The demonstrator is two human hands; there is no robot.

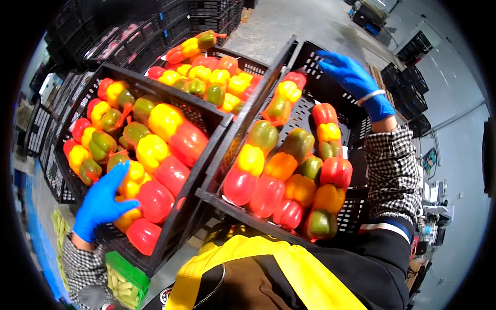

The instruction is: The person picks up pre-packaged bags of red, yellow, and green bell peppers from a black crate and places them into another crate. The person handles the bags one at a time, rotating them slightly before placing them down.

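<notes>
My left hand (104,203), in a blue glove, is spread over the near left part of the left black plastic crate (201,162). Its thumb and fingers are apart beside a yellow bell pepper (133,178) in a net pack; whether they touch it I cannot tell. Rows of red, yellow and green bell peppers in orange netting fill that crate. My right hand (347,73), also gloved in blue, is raised over the far right part of the right black crate (217,199), holding nothing visible. Below it lie several netted pepper packs (288,95), some with orange peppers.
Behind, a third black crate (248,64) holds more pepper packs. Stacked black crates (213,15) stand at the back left. A green crate (130,267) of long pale green vegetables sits low at the left. Black crates (405,91) stand by the right wall.
</notes>
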